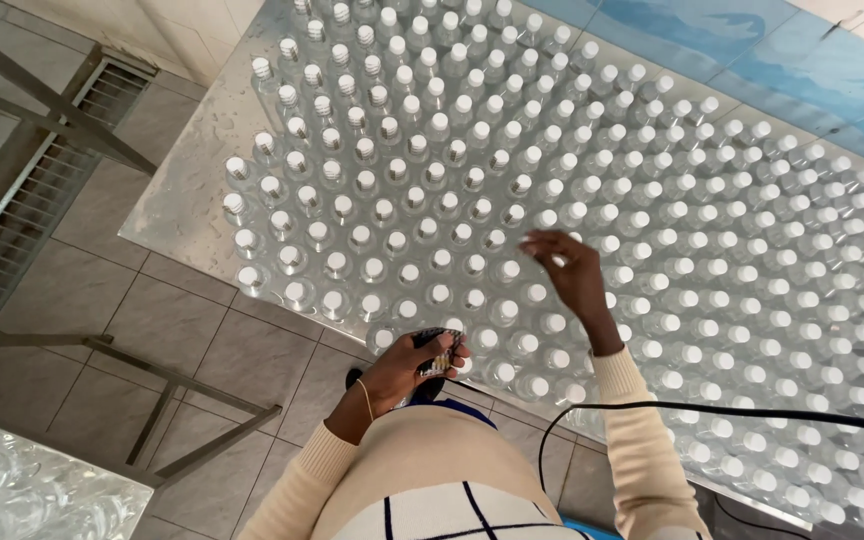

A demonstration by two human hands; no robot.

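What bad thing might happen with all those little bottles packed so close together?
1. The right hand reaches over tightly packed capped bottles; a sleeve or finger could tip one, and neighbours might fall like dominoes.
2. The black cable runs across the bottles near the right sleeve and could drag some over.
3. The front bottles stand close to the table edge, so a nudge from the left hand, which holds a small dark tool, might send them to the tiled floor.

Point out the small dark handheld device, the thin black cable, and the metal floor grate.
small dark handheld device (439, 348), head view, its top face.
thin black cable (752, 412), head view, mid-run.
metal floor grate (32, 190), head view, its bars.
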